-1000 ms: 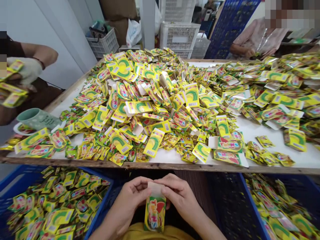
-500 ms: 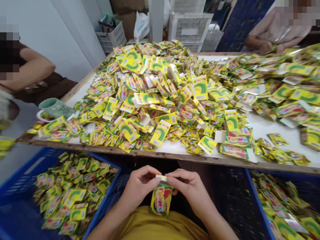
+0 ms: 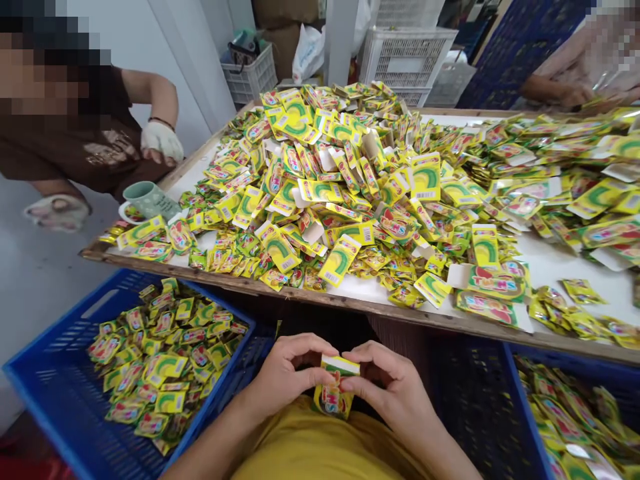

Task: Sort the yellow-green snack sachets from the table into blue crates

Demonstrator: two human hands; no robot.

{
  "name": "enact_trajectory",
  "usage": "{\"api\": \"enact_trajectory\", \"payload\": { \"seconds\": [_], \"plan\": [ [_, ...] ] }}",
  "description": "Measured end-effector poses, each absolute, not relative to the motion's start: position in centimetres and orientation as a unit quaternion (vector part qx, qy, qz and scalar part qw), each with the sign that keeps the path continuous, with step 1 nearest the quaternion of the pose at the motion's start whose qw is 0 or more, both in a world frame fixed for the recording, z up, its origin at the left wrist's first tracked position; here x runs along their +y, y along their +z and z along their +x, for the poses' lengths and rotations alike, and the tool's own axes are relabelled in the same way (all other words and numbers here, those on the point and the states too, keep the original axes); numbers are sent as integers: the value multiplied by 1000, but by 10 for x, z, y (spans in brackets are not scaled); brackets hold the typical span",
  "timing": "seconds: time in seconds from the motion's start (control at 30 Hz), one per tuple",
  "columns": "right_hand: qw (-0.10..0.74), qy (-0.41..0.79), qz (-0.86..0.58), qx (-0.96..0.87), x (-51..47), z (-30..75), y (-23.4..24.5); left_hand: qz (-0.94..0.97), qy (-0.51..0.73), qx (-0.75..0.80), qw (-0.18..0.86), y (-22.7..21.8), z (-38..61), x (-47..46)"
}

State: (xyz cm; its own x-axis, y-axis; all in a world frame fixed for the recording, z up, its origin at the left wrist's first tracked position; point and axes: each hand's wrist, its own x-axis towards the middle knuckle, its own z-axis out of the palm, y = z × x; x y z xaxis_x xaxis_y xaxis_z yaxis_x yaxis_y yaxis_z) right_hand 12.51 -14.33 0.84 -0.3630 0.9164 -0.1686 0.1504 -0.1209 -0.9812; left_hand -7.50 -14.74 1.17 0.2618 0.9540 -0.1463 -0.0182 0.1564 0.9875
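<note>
Yellow-green box [image 3: 334,402], pinched between both hands [image 3: 294,370] [image 3: 393,383], front lettering partly covered, back face hidden

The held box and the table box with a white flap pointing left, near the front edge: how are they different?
The held box is between the left hand and right hand; the table box lies on the table. The table box's white flap sticks out sideways; the held box shows just a white strip at its upper end. Both share colourful lettering with green and yellow.
</note>
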Motion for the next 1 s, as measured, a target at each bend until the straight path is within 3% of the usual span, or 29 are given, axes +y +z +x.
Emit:
{"api": "enact_trajectory", "payload": {
  "seconds": [0.1, 0.4, 0.6, 0.77, 0.87, 1.0],
  "plan": [
    [326, 559, -470, -600, -149, 124, 6, 465, 393, 480, 632, 9, -74, -154],
    [348, 501, -451, -652, -145, 129, 2, 566, 383, 496, 536, 2, -70, -154],
    [380, 407, -445, -701, -159, 135, -8, 613, 330, 464, 547, -3, -62, -150],
    [349, 355, -455, -738, -153, 133, -2, 585, 351, 463, 566, -12, -55, -153],
    [324, 253, -480, -775, -129, 142, 1, 456, 425, 569, 536, -33, -79, -155],
    [299, 115, -545, -775, -82, 155, -12, 280, 457, 756, 376, -84, -174, -164]
  ]
}}
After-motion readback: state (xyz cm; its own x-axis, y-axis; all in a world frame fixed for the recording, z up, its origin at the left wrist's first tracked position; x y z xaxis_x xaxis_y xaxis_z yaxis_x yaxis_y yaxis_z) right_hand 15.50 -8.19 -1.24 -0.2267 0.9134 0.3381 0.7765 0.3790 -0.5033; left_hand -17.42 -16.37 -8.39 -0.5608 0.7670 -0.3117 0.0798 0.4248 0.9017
